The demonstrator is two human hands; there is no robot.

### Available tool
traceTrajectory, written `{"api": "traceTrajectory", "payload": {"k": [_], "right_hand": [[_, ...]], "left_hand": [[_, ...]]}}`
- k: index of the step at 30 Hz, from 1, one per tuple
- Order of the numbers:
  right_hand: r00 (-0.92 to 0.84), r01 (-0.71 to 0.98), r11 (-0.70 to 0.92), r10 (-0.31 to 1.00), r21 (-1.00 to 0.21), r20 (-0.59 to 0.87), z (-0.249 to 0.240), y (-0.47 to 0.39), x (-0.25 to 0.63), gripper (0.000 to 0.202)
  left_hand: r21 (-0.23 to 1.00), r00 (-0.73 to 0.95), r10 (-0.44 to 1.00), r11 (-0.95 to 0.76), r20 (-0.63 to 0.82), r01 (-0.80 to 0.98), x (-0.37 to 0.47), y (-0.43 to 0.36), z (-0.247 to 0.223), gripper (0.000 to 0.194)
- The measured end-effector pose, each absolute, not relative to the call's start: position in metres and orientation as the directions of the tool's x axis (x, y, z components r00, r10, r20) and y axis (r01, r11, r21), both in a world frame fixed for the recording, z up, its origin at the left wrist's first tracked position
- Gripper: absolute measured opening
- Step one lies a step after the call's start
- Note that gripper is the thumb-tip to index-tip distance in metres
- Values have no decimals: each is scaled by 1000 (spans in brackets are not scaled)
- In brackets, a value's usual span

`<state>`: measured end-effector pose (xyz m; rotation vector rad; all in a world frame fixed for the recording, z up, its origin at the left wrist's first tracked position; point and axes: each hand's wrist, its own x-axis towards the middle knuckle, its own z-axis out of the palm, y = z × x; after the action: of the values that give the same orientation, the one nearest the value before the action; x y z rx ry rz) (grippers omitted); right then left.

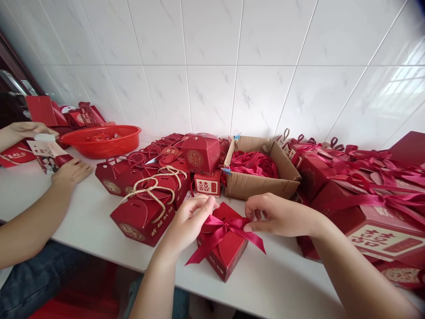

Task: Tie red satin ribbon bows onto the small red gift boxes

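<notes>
A small red box [226, 252] stands on the white table in front of me, with a dark pink satin ribbon [226, 227] tied in a bow on its top. My left hand [195, 217] pinches the bow's left loop between thumb and fingers. On the other side, my right hand [265, 215] has its fingers curled and closed on the bow's right loop. Both ribbon tails hang down over the box's sides. Right behind is an open cardboard box [262, 186] holding a heap of loose pink ribbons [254, 164].
Red boxes with gold cords [146, 221] stand left of centre, a red gift box [201, 153] behind them. Many ribboned boxes [375, 221] fill the right side. At left, another person's hands [71, 173] hold a carton near a red basin [106, 144].
</notes>
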<state>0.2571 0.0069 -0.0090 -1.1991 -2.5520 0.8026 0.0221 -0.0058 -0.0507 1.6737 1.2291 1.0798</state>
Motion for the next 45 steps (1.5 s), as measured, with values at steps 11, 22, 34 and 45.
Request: {"api": "traceTrajectory", "payload": {"k": [11,22,34,45], "right_hand": [[-403,381,370,891,-847,207,-25,15,230,12],[-147,478,347,937,-807,316,-43,-49,253,51],[152,262,325,916,-909,371,-158,-106,192,123],[716,631,280,150,-724,682,-72,-211,355,95]], "left_hand": [[915,243,950,-268,198,303,26,-8,-50,39],[926,319,929,-274,186,259,20,6,-49,40],[955,490,864,-233,118,182,24,8,-54,43],[897,591,773,-403,228,181,39,-14,-42,32]]}}
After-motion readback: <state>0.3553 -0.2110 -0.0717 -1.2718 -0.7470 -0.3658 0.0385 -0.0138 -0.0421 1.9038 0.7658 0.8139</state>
